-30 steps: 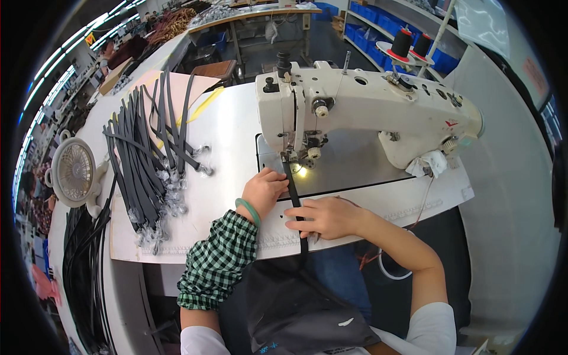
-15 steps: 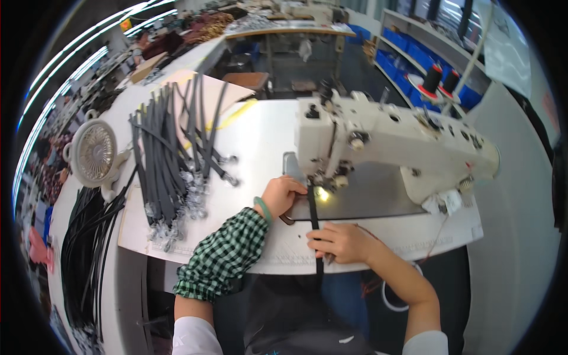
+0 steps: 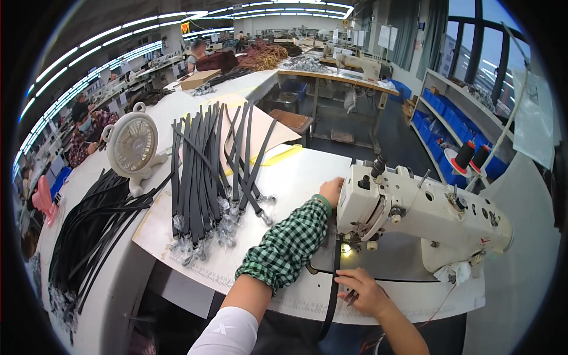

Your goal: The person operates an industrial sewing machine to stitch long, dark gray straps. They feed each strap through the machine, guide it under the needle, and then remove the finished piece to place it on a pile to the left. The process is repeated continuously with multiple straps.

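Observation:
A black strap (image 3: pixel 333 290) runs from under the needle area of a white sewing machine (image 3: pixel 408 207) toward me and hangs over the table's front edge. My left hand (image 3: pixel 331 190) is on the far left side of the machine head, its fingers mostly hidden behind it. A checked sleeve cover and green bangle are on that arm. My right hand (image 3: pixel 368 294) is beside the strap in front of the needle, fingertips touching the strap's right edge. Its fingers curl round a small dark metal tool (image 3: pixel 351 297), mostly hidden. The machine's lamp lights the needle area.
Black straps with plastic-wrapped metal ends (image 3: pixel 201 177) lie on the table at left. More black straps (image 3: pixel 89 231) hang beyond, near a white fan (image 3: pixel 135 145). Red-based thread cones (image 3: pixel 463 157) stand behind the machine. Blue bins (image 3: pixel 441 133) fill a shelf at right.
My left hand has moved from the strap near the needle to the far side of the machine head. My right hand's fingers have loosened on the strap. My view has tilted up and left.

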Tool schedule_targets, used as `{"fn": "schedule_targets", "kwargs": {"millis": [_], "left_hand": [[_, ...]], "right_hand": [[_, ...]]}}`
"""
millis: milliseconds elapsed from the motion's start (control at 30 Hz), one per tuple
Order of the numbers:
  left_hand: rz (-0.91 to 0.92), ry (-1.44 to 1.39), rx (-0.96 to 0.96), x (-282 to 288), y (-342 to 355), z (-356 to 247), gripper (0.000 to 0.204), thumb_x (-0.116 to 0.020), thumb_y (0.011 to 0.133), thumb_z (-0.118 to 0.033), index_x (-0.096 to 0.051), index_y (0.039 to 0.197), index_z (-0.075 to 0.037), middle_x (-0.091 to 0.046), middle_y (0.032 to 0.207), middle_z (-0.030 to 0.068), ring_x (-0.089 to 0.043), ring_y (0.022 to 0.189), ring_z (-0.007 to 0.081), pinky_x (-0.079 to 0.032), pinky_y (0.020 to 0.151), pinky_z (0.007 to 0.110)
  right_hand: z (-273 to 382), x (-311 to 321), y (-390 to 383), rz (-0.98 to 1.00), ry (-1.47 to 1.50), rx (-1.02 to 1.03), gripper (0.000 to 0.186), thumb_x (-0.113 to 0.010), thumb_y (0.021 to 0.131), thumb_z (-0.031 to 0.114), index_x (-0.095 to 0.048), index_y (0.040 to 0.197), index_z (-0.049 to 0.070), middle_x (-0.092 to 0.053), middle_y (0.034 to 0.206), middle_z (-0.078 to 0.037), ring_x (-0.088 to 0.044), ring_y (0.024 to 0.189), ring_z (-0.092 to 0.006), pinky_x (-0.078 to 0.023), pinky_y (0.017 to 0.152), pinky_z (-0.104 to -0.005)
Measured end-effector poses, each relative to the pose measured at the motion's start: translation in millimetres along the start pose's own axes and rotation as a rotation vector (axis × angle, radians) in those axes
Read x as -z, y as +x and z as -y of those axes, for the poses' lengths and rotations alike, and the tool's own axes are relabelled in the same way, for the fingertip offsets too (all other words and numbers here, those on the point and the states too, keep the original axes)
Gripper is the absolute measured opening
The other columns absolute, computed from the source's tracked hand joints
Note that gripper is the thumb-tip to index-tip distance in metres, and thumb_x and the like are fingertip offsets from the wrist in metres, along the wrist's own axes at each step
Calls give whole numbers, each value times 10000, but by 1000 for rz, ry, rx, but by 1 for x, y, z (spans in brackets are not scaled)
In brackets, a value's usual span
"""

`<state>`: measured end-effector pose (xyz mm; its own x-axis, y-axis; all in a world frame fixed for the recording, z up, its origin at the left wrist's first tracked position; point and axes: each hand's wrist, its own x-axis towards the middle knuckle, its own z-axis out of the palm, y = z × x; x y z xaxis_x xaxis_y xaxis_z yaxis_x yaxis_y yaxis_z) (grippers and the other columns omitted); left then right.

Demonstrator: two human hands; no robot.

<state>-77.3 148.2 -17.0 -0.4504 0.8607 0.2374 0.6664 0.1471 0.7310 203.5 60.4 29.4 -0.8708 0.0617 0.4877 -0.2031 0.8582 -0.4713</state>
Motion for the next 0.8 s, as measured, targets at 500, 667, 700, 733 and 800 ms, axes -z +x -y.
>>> {"fn": "schedule_targets", "kwargs": {"millis": [500,667,700,733,800], "left_hand": [[74,-1096,284,74,-186,-44,266,-557,757,82,-529,1019,41,-598,921,84,-562,796,115,-466,739,222],[89,-1072,262,68,-188,-44,273,-540,761,96,-518,1026,33,-595,932,80,-566,813,122,-463,757,232],[101,-1057,265,68,-189,-44,275,-539,761,97,-517,1028,34,-594,934,79,-565,816,122,-462,759,232],[112,-1041,268,68,-189,-44,278,-538,761,97,-515,1031,34,-593,936,79,-564,818,122,-461,761,232],[110,-1054,270,69,-189,-43,287,-540,760,97,-512,1038,34,-590,940,79,-562,825,123,-460,766,232]], "right_hand": [[-10,-7,25,-156,-550,-228,196,-588,735,143,-501,870,31,-537,739,-83,-563,678,-252,-461,531,-336],[-16,-28,51,-152,-804,-259,198,-551,657,82,-506,847,45,-532,699,-59,-573,637,-197,-474,526,-299],[-17,-36,55,-158,-822,-273,192,-552,658,82,-503,839,43,-537,701,-61,-578,635,-200,-473,524,-302],[-19,-40,58,-165,-839,-286,185,-552,659,83,-500,832,42,-542,703,-63,-582,634,-204,-472,522,-305],[-22,-43,60,-90,-787,-349,210,-547,701,96,-484,894,41,-545,727,-74,-587,650,-217,-471,522,-319]]}}
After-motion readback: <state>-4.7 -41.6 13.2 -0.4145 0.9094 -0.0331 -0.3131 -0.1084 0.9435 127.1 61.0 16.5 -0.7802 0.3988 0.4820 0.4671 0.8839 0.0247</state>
